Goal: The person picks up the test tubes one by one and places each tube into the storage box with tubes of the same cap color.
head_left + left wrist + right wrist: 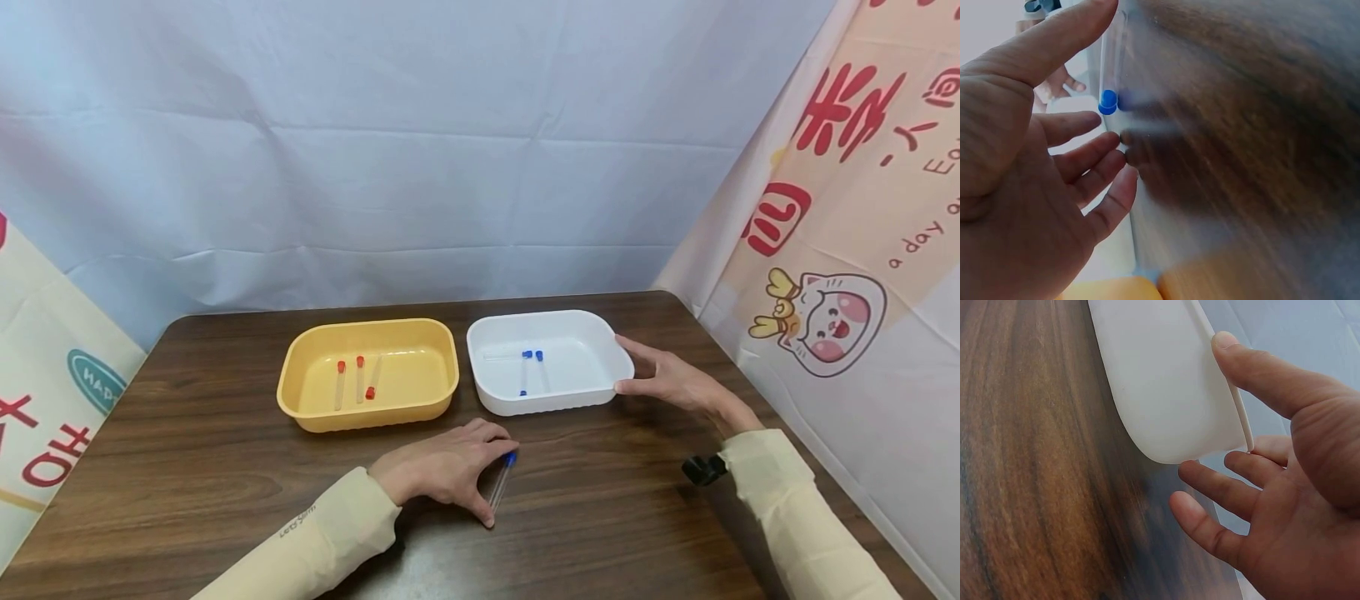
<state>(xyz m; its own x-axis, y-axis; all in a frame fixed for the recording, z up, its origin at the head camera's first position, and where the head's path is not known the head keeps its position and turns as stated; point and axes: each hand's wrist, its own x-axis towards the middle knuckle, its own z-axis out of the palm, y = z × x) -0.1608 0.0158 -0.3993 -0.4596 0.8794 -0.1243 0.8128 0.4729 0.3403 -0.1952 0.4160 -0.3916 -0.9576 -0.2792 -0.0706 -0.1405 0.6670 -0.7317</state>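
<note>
On the table lies a clear tube with a blue cap [511,459]. My left hand [450,462] is spread over it, thumb near the bare end and forefinger near the cap; the left wrist view shows the cap [1107,101] just off the forefinger's tip. My right hand [667,379] holds the right end of a white tray [547,403]. In the right wrist view, its thumb [1254,365] lies on the tray's rim and two fingers reach behind it. Three blue-capped tubes [542,372] lie inside the tray.
To the left of the white tray stands a yellow tray [367,417] with three red-capped tubes [360,381] in it. Both trays sit toward the back of the brown wooden table [187,467]. A pale cloth [375,167] hangs behind; printed cloths hang at both sides.
</note>
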